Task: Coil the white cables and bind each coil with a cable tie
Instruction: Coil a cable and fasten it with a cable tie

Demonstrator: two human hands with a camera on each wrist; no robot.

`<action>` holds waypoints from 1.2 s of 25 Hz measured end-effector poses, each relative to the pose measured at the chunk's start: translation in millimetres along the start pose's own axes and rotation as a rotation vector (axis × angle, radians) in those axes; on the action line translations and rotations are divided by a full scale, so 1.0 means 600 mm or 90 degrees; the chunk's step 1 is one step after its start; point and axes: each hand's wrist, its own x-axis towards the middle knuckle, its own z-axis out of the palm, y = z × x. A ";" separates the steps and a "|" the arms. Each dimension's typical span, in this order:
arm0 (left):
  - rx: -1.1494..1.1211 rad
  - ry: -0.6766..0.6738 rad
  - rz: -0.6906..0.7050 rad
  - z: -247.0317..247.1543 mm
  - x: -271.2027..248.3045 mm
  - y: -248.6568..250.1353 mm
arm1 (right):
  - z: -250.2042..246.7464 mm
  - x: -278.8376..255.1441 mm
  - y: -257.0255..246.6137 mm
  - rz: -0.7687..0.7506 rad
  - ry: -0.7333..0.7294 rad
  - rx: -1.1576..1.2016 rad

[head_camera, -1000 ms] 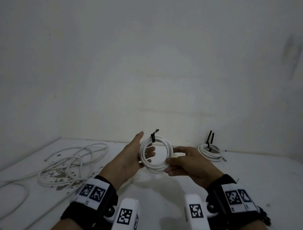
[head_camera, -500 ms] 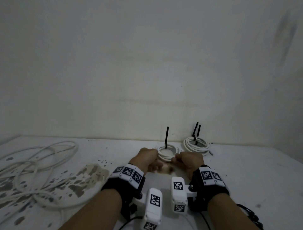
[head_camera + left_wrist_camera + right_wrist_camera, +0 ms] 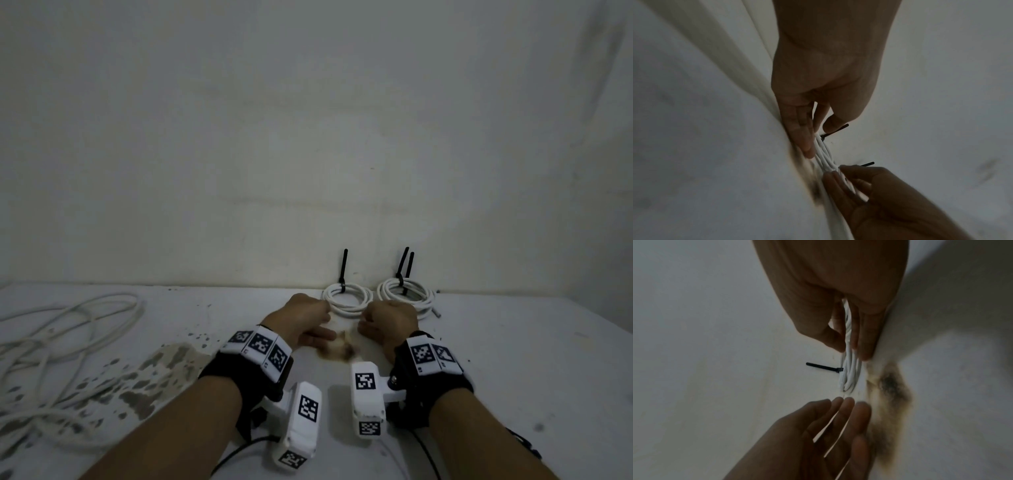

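A white coil (image 3: 347, 306) bound with a black cable tie (image 3: 344, 269) lies on the table by the back wall, its tie tail standing up. My right hand (image 3: 387, 322) pinches the coil's right side between thumb and fingers; the right wrist view shows the coil (image 3: 849, 374) and the tie (image 3: 822, 367) beyond my right hand (image 3: 849, 348). My left hand (image 3: 308, 320) sits at the coil's left side. In the left wrist view its fingers (image 3: 803, 138) lie straight beside the coil (image 3: 824, 154), thumb apart. Loose white cables (image 3: 37, 346) sprawl at the left.
A second tied coil (image 3: 423, 296) with two black tie tails (image 3: 406, 263) lies just right of the first, against the wall. The white table (image 3: 513, 359) has a brown stain (image 3: 339, 349) between my hands and dark flecks at the left.
The coil, held up between both hands a second ago, now lies on the table beside the other coil. My left fingers have straightened off it.
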 end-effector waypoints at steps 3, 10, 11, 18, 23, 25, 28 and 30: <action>0.238 0.028 0.062 -0.053 -0.040 -0.008 | 0.010 -0.055 -0.038 -0.001 -0.059 0.029; 0.821 0.140 0.200 -0.247 -0.203 0.001 | 0.135 -0.231 -0.142 -0.295 -0.232 -0.480; 0.862 0.148 0.191 -0.275 -0.225 0.000 | 0.164 -0.257 -0.152 -0.344 -0.269 -0.545; 0.877 0.112 -0.022 -0.474 -0.348 -0.044 | 0.369 -0.393 -0.188 -0.492 -0.506 -0.763; 0.806 0.079 -0.090 -0.525 -0.363 -0.083 | 0.411 -0.404 -0.164 -0.513 -0.445 -0.773; 0.787 0.089 -0.078 -0.528 -0.355 -0.096 | 0.406 -0.389 -0.160 -0.495 -0.438 -0.755; 0.817 0.073 -0.067 -0.523 -0.339 -0.111 | 0.389 -0.373 -0.154 -0.483 -0.457 -0.713; 0.812 0.073 -0.054 -0.520 -0.331 -0.118 | 0.364 -0.371 -0.159 -0.493 -0.459 -0.660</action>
